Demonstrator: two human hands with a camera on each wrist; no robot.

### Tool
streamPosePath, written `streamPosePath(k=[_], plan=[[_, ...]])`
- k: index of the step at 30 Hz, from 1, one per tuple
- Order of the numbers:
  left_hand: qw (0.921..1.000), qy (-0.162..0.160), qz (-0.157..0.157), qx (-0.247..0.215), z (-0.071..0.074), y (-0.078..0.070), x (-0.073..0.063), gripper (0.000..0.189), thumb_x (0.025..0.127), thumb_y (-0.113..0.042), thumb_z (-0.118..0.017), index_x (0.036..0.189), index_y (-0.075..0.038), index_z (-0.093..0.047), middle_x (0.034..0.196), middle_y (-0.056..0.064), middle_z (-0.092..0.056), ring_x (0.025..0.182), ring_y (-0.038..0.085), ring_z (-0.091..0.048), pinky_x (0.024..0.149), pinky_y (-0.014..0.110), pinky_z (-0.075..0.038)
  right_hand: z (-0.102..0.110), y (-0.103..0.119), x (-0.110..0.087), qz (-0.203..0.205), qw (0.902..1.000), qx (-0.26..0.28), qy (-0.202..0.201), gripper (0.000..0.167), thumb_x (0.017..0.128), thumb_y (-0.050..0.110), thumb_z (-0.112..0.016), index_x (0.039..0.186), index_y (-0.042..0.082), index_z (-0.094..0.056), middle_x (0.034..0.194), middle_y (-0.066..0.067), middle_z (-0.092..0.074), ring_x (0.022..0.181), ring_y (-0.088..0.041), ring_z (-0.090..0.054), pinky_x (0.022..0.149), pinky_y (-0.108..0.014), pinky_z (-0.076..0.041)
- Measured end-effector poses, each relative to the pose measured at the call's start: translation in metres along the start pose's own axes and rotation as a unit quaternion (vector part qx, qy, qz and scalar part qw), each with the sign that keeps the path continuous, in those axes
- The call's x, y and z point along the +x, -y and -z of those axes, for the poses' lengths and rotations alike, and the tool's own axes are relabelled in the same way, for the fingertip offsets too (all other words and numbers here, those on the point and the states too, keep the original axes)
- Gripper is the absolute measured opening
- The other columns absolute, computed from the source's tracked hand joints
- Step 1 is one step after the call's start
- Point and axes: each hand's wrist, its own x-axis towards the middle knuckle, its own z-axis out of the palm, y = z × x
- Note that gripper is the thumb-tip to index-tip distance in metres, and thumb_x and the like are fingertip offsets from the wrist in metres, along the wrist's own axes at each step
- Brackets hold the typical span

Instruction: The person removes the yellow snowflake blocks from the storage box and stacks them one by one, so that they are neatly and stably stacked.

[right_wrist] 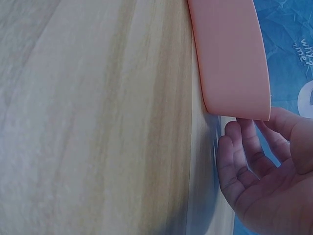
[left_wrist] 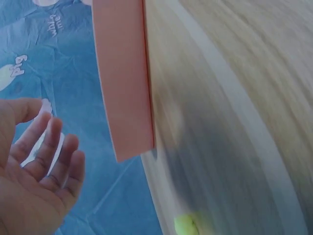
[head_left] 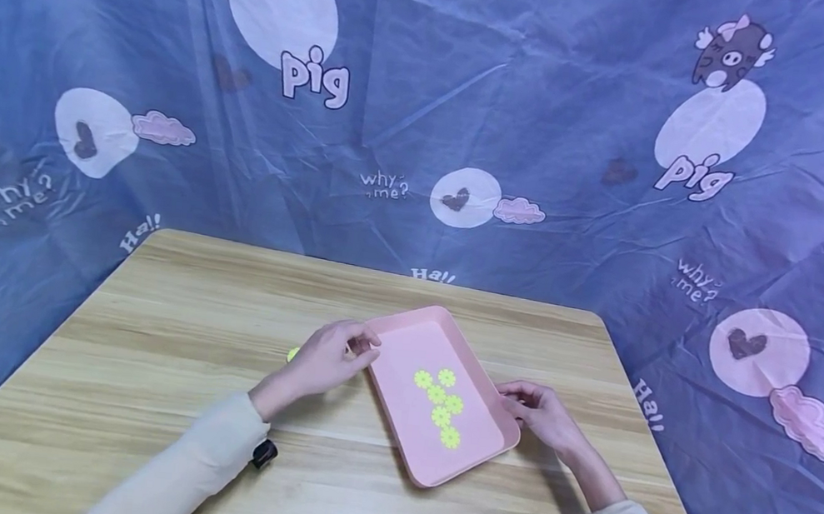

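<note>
A pink rectangular tray (head_left: 396, 406) sits at an angle on the table in the head view. Several yellow-green flower-shaped pieces (head_left: 441, 416) lie in a cluster on its floor. My right hand (head_left: 544, 417) pinches the tray's right wall near the close corner; the right wrist view shows thumb and fingertips at the end of the pink wall (right_wrist: 234, 63). Beside the tray's far left side is my left hand (head_left: 329, 357), its fingers loosely bent. In the left wrist view this hand (left_wrist: 41, 166) holds nothing and stands apart from the tray's wall (left_wrist: 122, 83).
Another yellow-green piece (head_left: 292, 354) lies on the wooden table (head_left: 227, 296), mostly hidden behind my left hand. A blue cloth (head_left: 413, 106) printed with pigs and words hangs behind the table and along both sides. Each wrist wears a black device (head_left: 264, 453).
</note>
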Motion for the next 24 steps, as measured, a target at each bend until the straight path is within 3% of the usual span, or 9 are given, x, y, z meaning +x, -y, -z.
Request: streamPosePath(k=[7, 11, 18, 24], plan=[[0.9994, 0.0, -0.028, 0.019, -0.015, -0.005, 0.006, 0.019, 0.097, -0.024, -0.074, 0.112, -0.013, -0.073, 0.101, 0.001, -0.072, 0.093, 0.018, -0.067, 0.085, 0.031, -0.055, -0.001, 0.002, -0.002, 0.003, 1.0, 0.004, 0.001, 0.037, 0.101, 0.01, -0.068, 0.13, -0.012, -0.065, 0.103, -0.008, -0.075, 0.079, -0.004, -0.062, 0.065, -0.021, -0.053], [0.9981, 0.018, -0.041, 0.043, -0.023, -0.005, 0.01, 0.026, 0.098, -0.027, -0.072, 0.118, -0.012, -0.071, 0.11, 0.003, -0.07, 0.096, 0.017, -0.067, 0.088, 0.034, -0.056, -0.002, 0.004, -0.002, 0.006, 0.9999, 0.011, 0.004, 0.037, 0.101, 0.01, -0.068, 0.13, -0.012, -0.064, 0.105, -0.015, -0.074, 0.078, -0.004, -0.061, 0.064, -0.022, -0.053], [0.9915, 0.058, -0.084, 0.081, -0.033, -0.005, 0.018, 0.032, 0.097, -0.026, -0.073, 0.123, -0.008, -0.069, 0.114, 0.006, -0.071, 0.12, 0.025, -0.063, 0.105, 0.045, -0.053, -0.002, 0.002, -0.001, 0.004, 1.0, 0.005, 0.004, 0.037, 0.102, 0.01, -0.067, 0.13, -0.013, -0.063, 0.098, 0.001, -0.074, 0.079, -0.003, -0.063, 0.065, -0.021, -0.055], [0.9856, 0.078, -0.106, 0.106, -0.04, -0.007, 0.022, 0.032, 0.098, -0.028, -0.073, 0.124, -0.01, -0.069, 0.115, 0.006, -0.071, 0.111, 0.023, -0.065, 0.104, 0.043, -0.052, 0.0, 0.001, 0.0, 0.0, 1.0, 0.004, 0.002, 0.037, 0.102, 0.011, -0.067, 0.13, -0.012, -0.064, 0.097, 0.002, -0.074, 0.079, -0.004, -0.064, 0.065, -0.022, -0.055]])
